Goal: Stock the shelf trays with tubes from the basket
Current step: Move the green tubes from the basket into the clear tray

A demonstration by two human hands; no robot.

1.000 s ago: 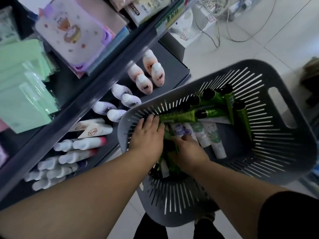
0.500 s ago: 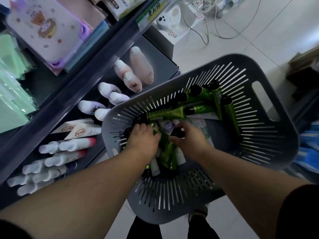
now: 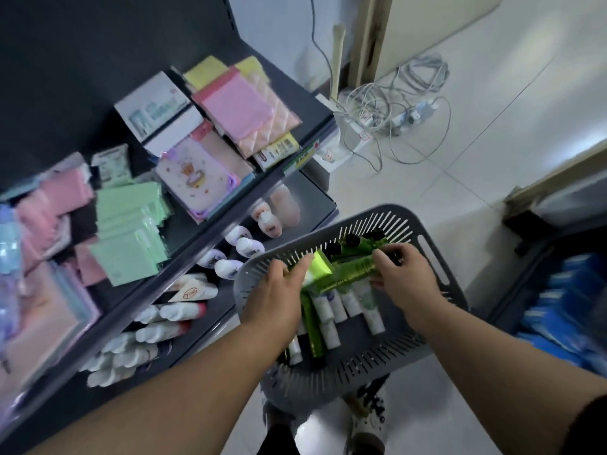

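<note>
Two hands in the grey slotted basket (image 3: 253, 269): right hand (image 3: 405, 277) has its grip curled round green tubes (image 3: 354, 269), left hand (image 3: 279, 297) touches them, can't tell if its grip holds.

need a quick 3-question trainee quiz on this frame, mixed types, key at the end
1. True or false: the basket holds only green tubes.
2. What lies on the lower shelf beside the basket? A) white tubes B) blue boxes C) cables
3. Fill in: the right hand grips a bundle of ___ tubes.
Key: 1 false, pale tubes lie in it too; 2 A; 3 green.
</note>
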